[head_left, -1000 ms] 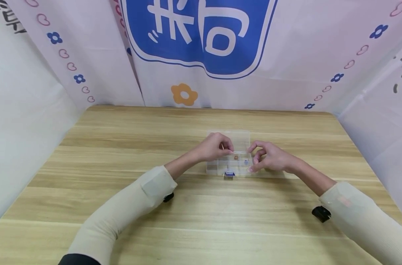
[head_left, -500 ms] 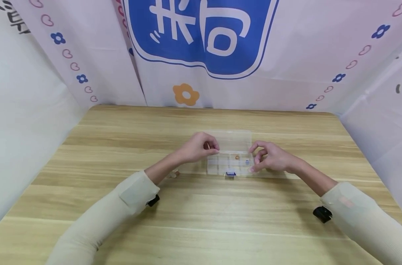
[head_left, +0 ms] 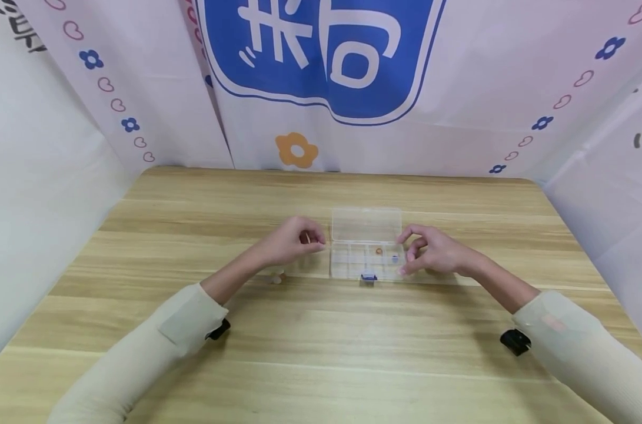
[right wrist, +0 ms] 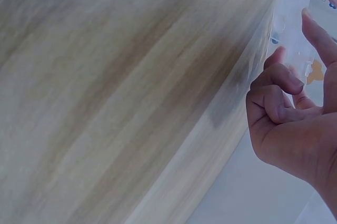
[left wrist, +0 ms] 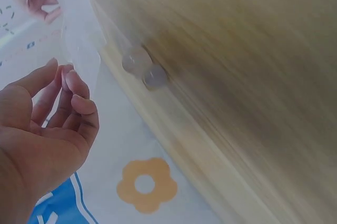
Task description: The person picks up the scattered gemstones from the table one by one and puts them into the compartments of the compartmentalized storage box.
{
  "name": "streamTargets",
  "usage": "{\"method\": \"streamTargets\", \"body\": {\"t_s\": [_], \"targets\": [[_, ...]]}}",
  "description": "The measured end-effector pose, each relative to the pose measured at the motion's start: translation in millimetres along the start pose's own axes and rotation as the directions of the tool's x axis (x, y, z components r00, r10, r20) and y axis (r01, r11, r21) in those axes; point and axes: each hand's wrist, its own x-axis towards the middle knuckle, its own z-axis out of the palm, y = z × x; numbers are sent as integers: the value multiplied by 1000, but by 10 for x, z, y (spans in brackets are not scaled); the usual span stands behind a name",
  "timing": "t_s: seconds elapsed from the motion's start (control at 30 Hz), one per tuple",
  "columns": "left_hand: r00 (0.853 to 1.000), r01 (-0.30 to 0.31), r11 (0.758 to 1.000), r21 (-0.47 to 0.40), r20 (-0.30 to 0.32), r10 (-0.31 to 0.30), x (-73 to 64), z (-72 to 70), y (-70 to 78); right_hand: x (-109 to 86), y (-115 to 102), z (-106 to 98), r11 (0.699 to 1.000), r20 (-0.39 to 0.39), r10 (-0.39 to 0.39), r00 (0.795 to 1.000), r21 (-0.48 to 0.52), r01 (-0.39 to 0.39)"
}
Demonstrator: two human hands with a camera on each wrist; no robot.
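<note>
A clear plastic compartment box [head_left: 347, 270] lies on the table with its lid [head_left: 366, 224] raised at the back and a blue latch [head_left: 369, 277] at the front. One compartment holds a small orange-brown bead [head_left: 379, 251], another a blue bead [head_left: 395, 258]. My right hand [head_left: 436, 252] holds the box's right end between thumb and index finger, the other fingers curled. My left hand [head_left: 295, 240] hovers left of the box, fingers loosely bent, with nothing visible between the fingertips. Near it on the table sit two small translucent balls [left wrist: 136, 59].
The wooden table [head_left: 321, 347] reaches back to a white printed curtain [head_left: 458, 118], with further white cloth [head_left: 40, 165] at the sides. Black wrist-worn devices [head_left: 514, 342] sit under both sleeves.
My left hand has moved left from over the box to beside it, uncovering the left compartments and the two balls. My right hand stays at the box's right end.
</note>
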Motion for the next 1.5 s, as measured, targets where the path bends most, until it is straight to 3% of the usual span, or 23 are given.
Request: {"method": "streamTargets", "body": {"t_s": [0.33, 0.8, 1.27, 1.5], "targets": [[1000, 27, 998, 58, 8, -28, -158, -88, -86, -11, 9, -4, 1000, 0, 5, 1000, -4, -5], [998, 37, 999, 10, 59, -38, -353, -156, -276, 0, 2, 0, 1000, 3, -6, 1000, -11, 6], [982, 75, 997, -34, 173, -68, -483, -249, -368, -7, -13, -13, 1000, 3, -8, 1000, -13, 8], [974, 97, 995, 3, 207, -96, -511, -256, -361, 1, -12, -7, 1000, 7, -11, 1000, -15, 11]]}}
